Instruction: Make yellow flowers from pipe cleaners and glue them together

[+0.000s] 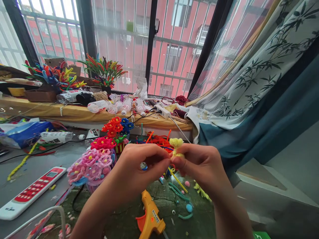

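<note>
Both hands meet in front of me, raised above the dark work surface. Between the fingertips of my right hand [199,161] is a small pale yellow pipe-cleaner piece [176,143] with a bushy top. My left hand [142,162] is pinched closed against the lower part of that same piece; the exact contact point is partly hidden by the fingers. Below the hands lies a yellow-orange glue gun [151,217] with a small red light showing. A yellow pipe-cleaner stem [178,181] slants down beneath the fingers.
Pink pipe-cleaner flowers [96,162] and red ones [113,127] stand at left. A white remote control [35,191] lies further left. Teal pipe-cleaner pieces [178,192], a blue pompom [189,208] and yellow strands [202,192] are scattered at right. Bottles and a power strip [161,112] crowd the windowsill.
</note>
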Action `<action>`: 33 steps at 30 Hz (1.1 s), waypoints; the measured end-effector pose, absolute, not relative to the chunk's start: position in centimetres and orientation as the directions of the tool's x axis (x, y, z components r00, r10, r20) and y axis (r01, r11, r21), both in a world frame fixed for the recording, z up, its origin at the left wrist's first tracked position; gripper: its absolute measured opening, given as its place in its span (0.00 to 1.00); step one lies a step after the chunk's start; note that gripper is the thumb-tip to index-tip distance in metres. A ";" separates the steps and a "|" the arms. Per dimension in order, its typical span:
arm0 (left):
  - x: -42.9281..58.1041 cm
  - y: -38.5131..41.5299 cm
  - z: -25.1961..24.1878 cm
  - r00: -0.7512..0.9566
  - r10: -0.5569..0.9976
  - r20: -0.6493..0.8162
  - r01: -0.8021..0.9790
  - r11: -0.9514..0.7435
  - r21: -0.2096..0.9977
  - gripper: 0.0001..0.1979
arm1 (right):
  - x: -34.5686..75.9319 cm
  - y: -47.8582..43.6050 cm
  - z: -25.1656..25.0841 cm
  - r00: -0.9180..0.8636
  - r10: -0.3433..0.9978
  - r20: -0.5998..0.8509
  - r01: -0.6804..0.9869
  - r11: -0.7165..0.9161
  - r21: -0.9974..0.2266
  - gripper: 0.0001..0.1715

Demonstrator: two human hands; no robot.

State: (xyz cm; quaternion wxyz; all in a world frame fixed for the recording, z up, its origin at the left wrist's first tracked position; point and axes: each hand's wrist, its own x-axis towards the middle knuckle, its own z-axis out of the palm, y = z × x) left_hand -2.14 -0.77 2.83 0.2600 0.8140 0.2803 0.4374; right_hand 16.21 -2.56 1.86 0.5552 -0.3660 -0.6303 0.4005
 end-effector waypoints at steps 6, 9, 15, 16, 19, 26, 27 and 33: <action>-1.9 -0.5 2.8 0.495 0.719 0.489 0.181 -0.635 0.751 0.09 | 16.6 -2.7 1.7 -0.110 0.924 0.367 0.008 0.370 -0.929 0.12; -1.7 -0.4 2.8 0.497 0.725 0.477 0.132 -0.607 0.784 0.09 | 16.5 -2.6 1.6 -0.080 0.912 0.402 0.041 0.406 -0.913 0.15; -1.6 -0.6 2.6 0.465 0.712 0.526 0.198 -0.662 0.723 0.07 | 16.1 -2.8 1.4 -0.034 0.887 0.460 0.092 0.461 -0.882 0.16; -1.5 -0.6 2.6 0.457 0.707 0.540 0.208 -0.675 0.708 0.07 | 16.0 -2.9 1.4 -0.018 0.889 0.458 0.103 0.457 -0.883 0.16; -1.3 -0.9 2.5 0.427 0.688 0.587 0.216 -0.708 0.672 0.07 | 15.8 -3.1 1.5 0.025 0.904 0.428 0.128 0.422 -0.898 0.16; -0.9 -1.0 2.4 0.400 0.716 0.572 0.175 -0.672 0.719 0.07 | 16.0 -2.3 1.0 -0.091 0.893 0.440 0.005 0.443 -0.897 0.16; -0.9 -1.0 2.4 0.402 0.733 0.548 0.144 -0.642 0.753 0.07 | 16.1 -2.2 0.9 -0.116 0.896 0.428 -0.040 0.426 -0.904 0.16; -0.4 -1.1 2.7 0.406 0.809 0.425 -0.035 -0.451 0.892 0.06 | 16.3 -1.3 0.1 -0.263 0.927 0.268 -0.345 0.169 -0.923 0.21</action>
